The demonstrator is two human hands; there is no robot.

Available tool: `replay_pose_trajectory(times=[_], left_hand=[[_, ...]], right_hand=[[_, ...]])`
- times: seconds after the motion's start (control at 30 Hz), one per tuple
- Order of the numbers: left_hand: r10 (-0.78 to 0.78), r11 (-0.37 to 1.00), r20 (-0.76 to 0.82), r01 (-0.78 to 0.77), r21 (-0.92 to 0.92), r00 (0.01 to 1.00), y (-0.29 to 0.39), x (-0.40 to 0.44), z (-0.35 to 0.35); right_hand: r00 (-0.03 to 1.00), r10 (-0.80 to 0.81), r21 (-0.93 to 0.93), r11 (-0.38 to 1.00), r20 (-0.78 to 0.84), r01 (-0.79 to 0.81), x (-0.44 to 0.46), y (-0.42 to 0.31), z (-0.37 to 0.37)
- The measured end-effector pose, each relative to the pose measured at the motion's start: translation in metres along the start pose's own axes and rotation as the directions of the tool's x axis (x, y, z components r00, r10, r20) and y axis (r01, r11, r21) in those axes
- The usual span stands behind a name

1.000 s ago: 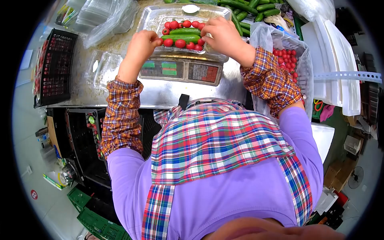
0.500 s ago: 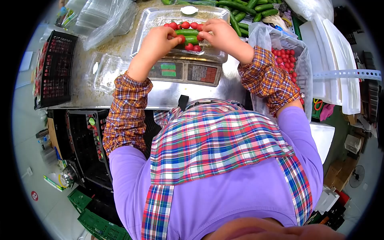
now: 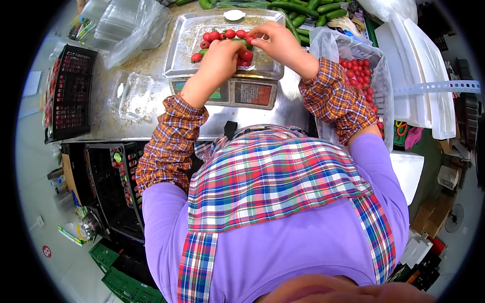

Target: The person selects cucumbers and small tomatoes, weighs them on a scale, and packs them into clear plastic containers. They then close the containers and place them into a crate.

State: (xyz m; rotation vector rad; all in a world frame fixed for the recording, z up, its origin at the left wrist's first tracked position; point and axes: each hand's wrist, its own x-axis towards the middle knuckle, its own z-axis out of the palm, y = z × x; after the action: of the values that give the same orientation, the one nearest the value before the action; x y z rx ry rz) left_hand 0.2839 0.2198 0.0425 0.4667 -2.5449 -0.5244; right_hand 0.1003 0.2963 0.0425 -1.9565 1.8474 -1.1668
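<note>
A metal tray (image 3: pixel 174 61) rests on a digital scale (image 3: pixel 252 94). In it lies a clear pack with cucumbers, partly hidden, and rows of cherry tomatoes (image 3: pixel 214 35) around them. My left hand (image 3: pixel 220 60) is over the front of the pack, its fingers bent down at the tomatoes near the front right; what its fingertips hold is hidden. Thumb and fingers of my right hand (image 3: pixel 277 44) are closed on a cherry tomato (image 3: pixel 250 39) at the pack's back right corner.
At the right stands a lined crate (image 3: pixel 386 76) of cherry tomatoes (image 3: pixel 359 73). Cucumbers (image 3: pixel 303 9) lie behind the tray. Left are clear containers (image 3: pixel 136 96), a plastic bag of stacked containers (image 3: pixel 118 25) and a black crate (image 3: pixel 73 93). A white board stack (image 3: pixel 419 76) stands far right.
My left hand has moved right across the front of the pack, uncovering tomatoes at its left. My right hand has stayed near the right end. The tray sits slightly further left in view.
</note>
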Motion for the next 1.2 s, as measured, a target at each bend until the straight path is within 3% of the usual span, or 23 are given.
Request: replay_pose_trajectory(times=[0.03, 0.13, 0.17, 0.27, 0.3, 0.33, 0.4, 0.53, 0.63, 0.8, 0.87, 0.97, 1.1, 1.2], left_hand=[[-0.043, 0.998, -0.046, 0.045, 0.041, 0.998, 0.004, -0.004, 0.002], [-0.062, 0.997, 0.024, 0.060, 0.050, 0.998, 0.007, -0.006, -0.010], [-0.010, 1.000, -0.030, 0.009, -0.028, 1.000, 0.003, -0.008, -0.010], [-0.046, 0.994, -0.122, 0.033, -0.105, 0.992, -0.024, -0.010, -0.025], [-0.111, 0.990, -0.186, 0.092, -0.111, 0.976, -0.028, -0.011, -0.038], [-0.237, 0.955, -0.199, 0.190, -0.229, 0.951, -0.044, -0.014, -0.044], [-0.485, 0.872, -0.201, 0.452, -0.187, 0.851, -0.071, -0.027, -0.066], [-0.588, 0.809, -0.339, 0.535, -0.244, 0.734, -0.125, -0.059, -0.098], [-0.711, 0.701, -0.283, 0.622, -0.348, 0.643, -0.126, -0.071, -0.123], [-0.731, 0.681, -0.306, 0.630, -0.373, 0.609, -0.138, -0.086, -0.127], [-0.738, 0.673, -0.293, 0.635, -0.380, 0.607, -0.136, -0.085, -0.124], [-0.734, 0.676, -0.282, 0.628, -0.386, 0.617, -0.132, -0.086, -0.116], [-0.716, 0.688, -0.226, 0.612, -0.391, 0.660, -0.126, -0.083, -0.102], [-0.603, 0.770, -0.146, 0.525, -0.362, 0.784, -0.106, -0.075, -0.084]], right_hand=[[0.999, -0.014, -0.032, 0.999, 0.035, 0.015, 0.002, 0.002, 0.004], [0.991, -0.056, -0.199, 0.977, 0.123, 0.080, -0.001, 0.006, 0.010], [0.995, -0.055, -0.127, 0.990, 0.085, 0.065, -0.003, 0.006, 0.011], [0.999, 0.018, -0.088, 0.996, -0.038, -0.022, 0.003, 0.015, 0.001], [0.994, 0.110, -0.047, 0.993, 0.002, -0.110, 0.007, 0.015, -0.012], [0.992, 0.122, -0.064, 0.990, -0.042, -0.124, 0.011, 0.025, -0.019], [0.983, 0.146, -0.025, 0.988, -0.115, -0.150, 0.015, 0.057, -0.031], [0.966, 0.234, 0.229, 0.952, -0.112, -0.204, 0.011, 0.058, -0.069], [0.954, 0.299, 0.302, 0.910, 0.000, -0.285, 0.009, 0.037, -0.072], [0.965, 0.181, 0.021, 0.982, 0.192, -0.188, -0.005, -0.016, -0.035], [0.975, 0.071, 0.001, 0.997, 0.210, -0.072, -0.009, -0.031, -0.018], [0.956, 0.061, -0.033, 0.998, 0.286, -0.054, -0.010, -0.031, 0.008], [0.970, 0.102, -0.048, 0.994, 0.221, -0.094, -0.006, -0.027, 0.021], [0.964, 0.135, -0.066, 0.990, 0.227, -0.123, -0.004, -0.024, 0.016]])
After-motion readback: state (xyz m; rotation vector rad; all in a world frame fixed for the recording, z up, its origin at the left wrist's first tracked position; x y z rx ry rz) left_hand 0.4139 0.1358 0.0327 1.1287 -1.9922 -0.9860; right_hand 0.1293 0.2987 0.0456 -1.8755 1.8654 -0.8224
